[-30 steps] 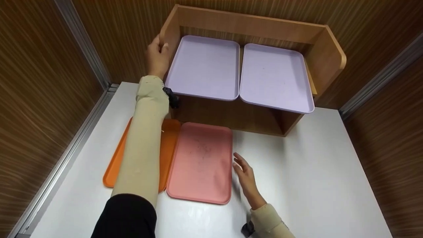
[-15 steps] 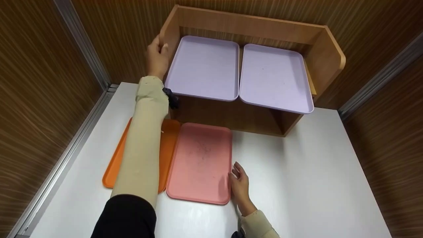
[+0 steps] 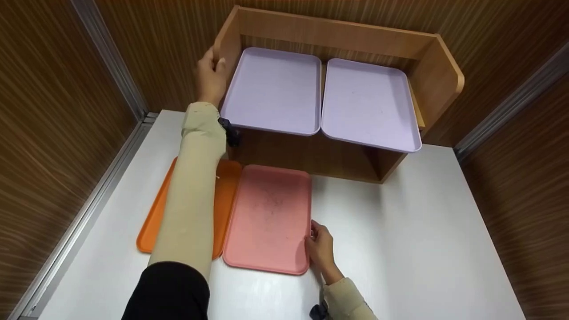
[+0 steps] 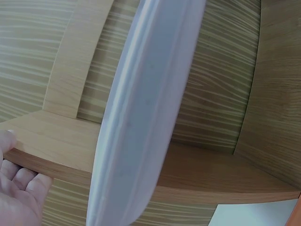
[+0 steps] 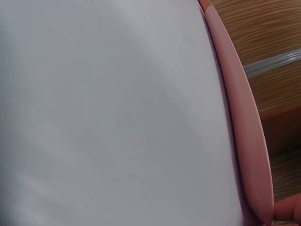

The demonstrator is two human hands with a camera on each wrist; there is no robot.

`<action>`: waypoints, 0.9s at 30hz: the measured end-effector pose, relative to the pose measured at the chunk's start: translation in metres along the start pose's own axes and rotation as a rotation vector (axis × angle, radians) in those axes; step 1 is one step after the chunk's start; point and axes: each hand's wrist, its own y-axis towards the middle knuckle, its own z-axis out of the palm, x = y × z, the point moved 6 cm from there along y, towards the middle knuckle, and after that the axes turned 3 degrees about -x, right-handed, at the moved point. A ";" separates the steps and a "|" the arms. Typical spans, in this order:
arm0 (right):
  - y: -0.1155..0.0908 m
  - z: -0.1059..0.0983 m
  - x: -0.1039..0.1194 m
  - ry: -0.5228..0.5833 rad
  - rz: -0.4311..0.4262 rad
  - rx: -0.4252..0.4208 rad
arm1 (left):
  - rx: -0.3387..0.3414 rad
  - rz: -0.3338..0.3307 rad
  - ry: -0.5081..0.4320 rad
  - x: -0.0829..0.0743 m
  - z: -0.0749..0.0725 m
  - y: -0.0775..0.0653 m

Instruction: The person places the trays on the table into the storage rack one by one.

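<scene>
My left hand (image 3: 211, 80) grips the front edge of the left side panel of a wooden shelf (image 3: 338, 26). In the left wrist view its thumb and curled fingers (image 4: 37, 186) lie on opposite sides of that panel. At the right rim of a pink tray (image 3: 266, 222) on the white table, my right hand (image 3: 322, 249) pinches the edge, thumb over the rim. The right wrist view shows fingertips (image 5: 289, 209) against the tray's rim. An orange tray (image 3: 155, 222) lies flat left of the pink one, partly hidden under my left forearm.
Two lilac trays, the left one (image 3: 275, 93) and the right one (image 3: 371, 106), rest side by side on the shelf top, their front edges jutting out. Below them is the shelf's lower compartment (image 3: 306, 153). Wood-grain walls (image 3: 524, 186) enclose the white table (image 3: 422, 249).
My right hand has moved down and left from beside the pink tray to its right rim and taken hold there. The left hand stays on the shelf panel.
</scene>
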 end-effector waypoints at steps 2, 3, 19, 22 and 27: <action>0.003 -0.002 0.001 -0.027 -0.024 -0.006 | -0.004 0.008 0.000 0.000 0.000 0.000; 0.004 -0.003 0.001 -0.028 -0.027 -0.009 | -0.003 0.009 -0.002 0.000 0.000 0.000; 0.002 -0.033 -0.019 0.403 0.176 -0.105 | 0.009 0.003 -0.044 -0.001 0.001 -0.001; 0.001 -0.037 -0.019 0.413 0.188 -0.121 | 0.007 -0.002 -0.044 -0.001 0.000 -0.001; 0.000 -0.043 -0.021 0.407 0.198 -0.138 | 0.006 0.003 -0.049 0.000 0.001 0.000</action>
